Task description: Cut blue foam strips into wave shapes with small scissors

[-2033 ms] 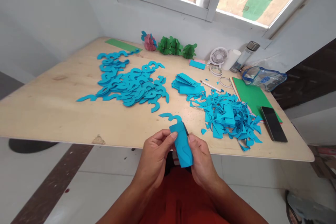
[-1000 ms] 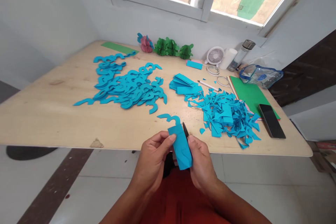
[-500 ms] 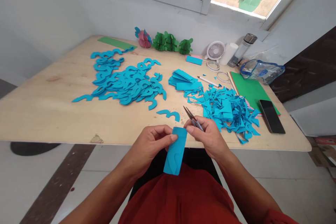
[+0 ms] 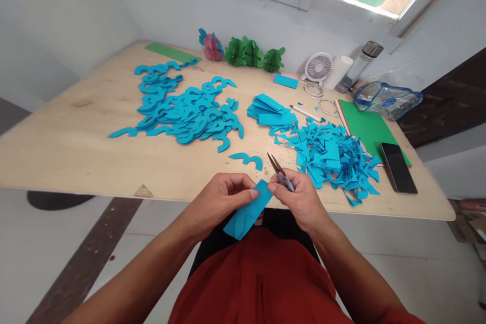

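Observation:
Between thumb and fingers, my left hand [image 4: 231,193] pinches a blue paper strip [image 4: 247,212], which slants toward my lap and bears a faint curved outline. My right hand [image 4: 298,195] is closed around a pair of scissors [image 4: 280,169], blades pointing away from me, while its thumb and fingertip meet the strip's upper corner. Just beyond my hands lies one wavy blue cutout [image 4: 246,159]. A large heap of similar wavy cutouts [image 4: 190,114] spreads across the table to the left. On the right is a pile of blue paper scraps [image 4: 334,154].
Blue strips [image 4: 271,111] are stacked mid-table beside a white pencil [image 4: 306,113]. Rolls of tape [image 4: 313,91], a small fan [image 4: 319,68], a bottle [image 4: 360,66] and a clear pouch [image 4: 387,100] stand behind. A phone [image 4: 398,167] lies right, near green paper [image 4: 370,124]. Green paper ornaments [image 4: 245,52] line the wall.
The blue strip has turned, its lower end swinging to the left. Both hands still hold on, the scissors staying in my right hand. The view has shifted slightly.

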Motion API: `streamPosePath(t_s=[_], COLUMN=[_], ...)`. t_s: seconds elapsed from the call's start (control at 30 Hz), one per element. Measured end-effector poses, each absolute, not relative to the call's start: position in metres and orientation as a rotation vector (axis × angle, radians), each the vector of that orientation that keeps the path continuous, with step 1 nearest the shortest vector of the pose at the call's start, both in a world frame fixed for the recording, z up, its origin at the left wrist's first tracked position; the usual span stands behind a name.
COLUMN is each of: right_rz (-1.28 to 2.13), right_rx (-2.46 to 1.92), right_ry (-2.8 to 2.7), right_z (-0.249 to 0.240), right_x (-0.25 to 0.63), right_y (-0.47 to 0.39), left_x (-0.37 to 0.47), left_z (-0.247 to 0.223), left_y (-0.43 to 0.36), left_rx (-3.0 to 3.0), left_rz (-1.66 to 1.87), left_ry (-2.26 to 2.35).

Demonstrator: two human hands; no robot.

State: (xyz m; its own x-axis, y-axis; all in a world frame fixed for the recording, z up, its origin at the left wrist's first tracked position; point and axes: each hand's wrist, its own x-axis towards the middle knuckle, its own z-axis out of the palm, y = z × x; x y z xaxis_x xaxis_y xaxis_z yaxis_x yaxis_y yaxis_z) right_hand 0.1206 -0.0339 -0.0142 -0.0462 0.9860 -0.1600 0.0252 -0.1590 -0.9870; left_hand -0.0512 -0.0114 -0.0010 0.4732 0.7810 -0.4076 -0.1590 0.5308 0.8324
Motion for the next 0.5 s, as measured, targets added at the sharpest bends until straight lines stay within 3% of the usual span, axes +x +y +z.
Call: streamPosePath(t_s=[0.5], right_rz=[1.42], right_rx=[-1.343], right_ry=[-1.057], right_z=[-0.026], right_x=[0.124], right_y=[-0.038], left_x=[-0.049], left_z=[0.0], left_y=[-0.002], left_rx=[0.926], left_rz=[0.638], left_ry=[0.884])
